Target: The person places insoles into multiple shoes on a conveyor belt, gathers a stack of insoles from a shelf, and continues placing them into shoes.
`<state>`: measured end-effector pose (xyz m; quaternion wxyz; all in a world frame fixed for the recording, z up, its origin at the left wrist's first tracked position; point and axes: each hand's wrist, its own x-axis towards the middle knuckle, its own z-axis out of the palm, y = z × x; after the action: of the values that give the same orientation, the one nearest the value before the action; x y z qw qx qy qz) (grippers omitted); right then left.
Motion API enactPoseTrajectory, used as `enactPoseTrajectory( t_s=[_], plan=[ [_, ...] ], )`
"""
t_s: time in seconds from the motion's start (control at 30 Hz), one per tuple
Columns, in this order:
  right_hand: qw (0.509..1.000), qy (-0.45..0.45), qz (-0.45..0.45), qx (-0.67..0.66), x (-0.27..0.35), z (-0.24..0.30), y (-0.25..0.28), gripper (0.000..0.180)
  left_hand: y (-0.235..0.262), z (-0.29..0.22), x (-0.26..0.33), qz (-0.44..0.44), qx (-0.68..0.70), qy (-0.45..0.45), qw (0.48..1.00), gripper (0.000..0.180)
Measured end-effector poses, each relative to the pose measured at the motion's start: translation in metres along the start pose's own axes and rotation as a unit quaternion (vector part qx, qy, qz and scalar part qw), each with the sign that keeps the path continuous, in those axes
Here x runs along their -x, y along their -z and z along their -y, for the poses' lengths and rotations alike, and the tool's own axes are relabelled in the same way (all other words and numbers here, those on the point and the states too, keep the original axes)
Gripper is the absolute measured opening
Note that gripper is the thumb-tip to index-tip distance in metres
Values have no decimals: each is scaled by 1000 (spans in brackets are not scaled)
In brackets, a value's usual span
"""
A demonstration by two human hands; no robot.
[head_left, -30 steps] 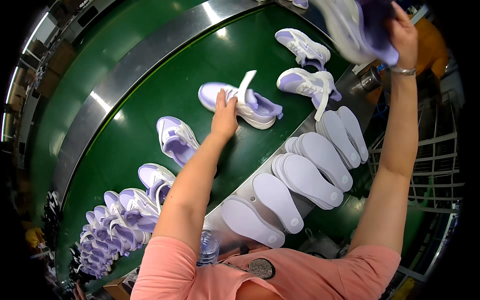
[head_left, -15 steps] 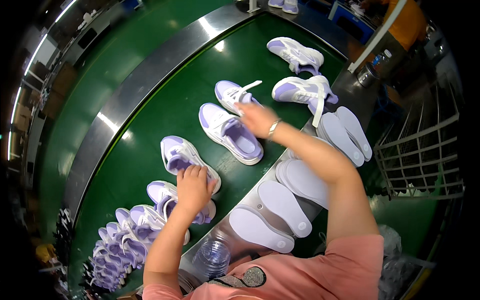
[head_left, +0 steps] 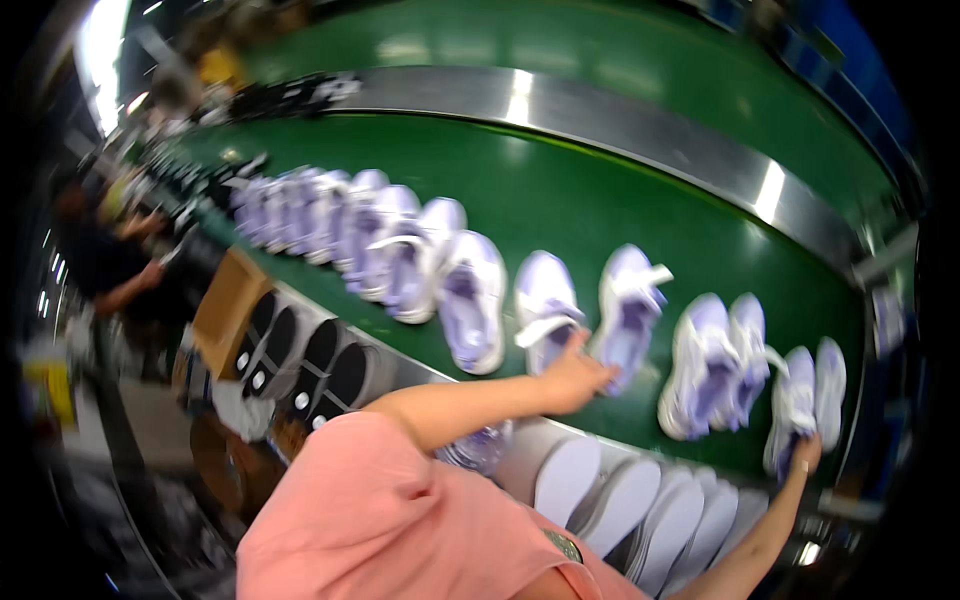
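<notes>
My left hand [head_left: 578, 380] is at the heels of two white and lilac sneakers, one with its strap across the opening [head_left: 545, 300] and one with a loose white strap [head_left: 627, 315]. Its fingers look spread, though slightly blurred. Far to the right, my right hand [head_left: 804, 456] is closed at the heel of another sneaker [head_left: 793, 400]; its grip is partly hidden. Beside that stands one more sneaker [head_left: 829, 385]. Between my hands is a pair of sneakers [head_left: 697, 360]. Left of my left hand sits a single sneaker [head_left: 470, 300], then a dense row [head_left: 340, 215].
Pale insoles [head_left: 567, 480] lie along the metal ledge nearest me, beside a clear plastic bottle [head_left: 476, 448]. Black insoles [head_left: 290, 345] and a cardboard box [head_left: 225, 315] are further left. A metal rail [head_left: 620, 135] borders the green belt [head_left: 560, 200]. Another person [head_left: 110, 250] stands at far left.
My view has swung strongly to the left. My right hand has gone from one sneaker to another at the far right; my left hand has shifted to different sneakers.
</notes>
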<state>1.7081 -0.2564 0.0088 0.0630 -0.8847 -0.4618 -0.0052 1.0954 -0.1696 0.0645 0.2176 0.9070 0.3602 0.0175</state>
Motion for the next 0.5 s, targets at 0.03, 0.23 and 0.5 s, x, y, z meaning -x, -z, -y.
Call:
enactPoseTrajectory(
  t_s=[0.03,0.23,0.5],
  plan=[
    [998,4,11,-57,-13,36,1,30,-7,4,7,-24,-20,0,1000,53],
    [981,-43,-64,-176,-76,5,-40,40,-1,2,47,-279,-66,-90,954,43],
    [929,88,192,-303,178,250,132,31,-37,45,45,-34,51,74,995,18]
  ],
)
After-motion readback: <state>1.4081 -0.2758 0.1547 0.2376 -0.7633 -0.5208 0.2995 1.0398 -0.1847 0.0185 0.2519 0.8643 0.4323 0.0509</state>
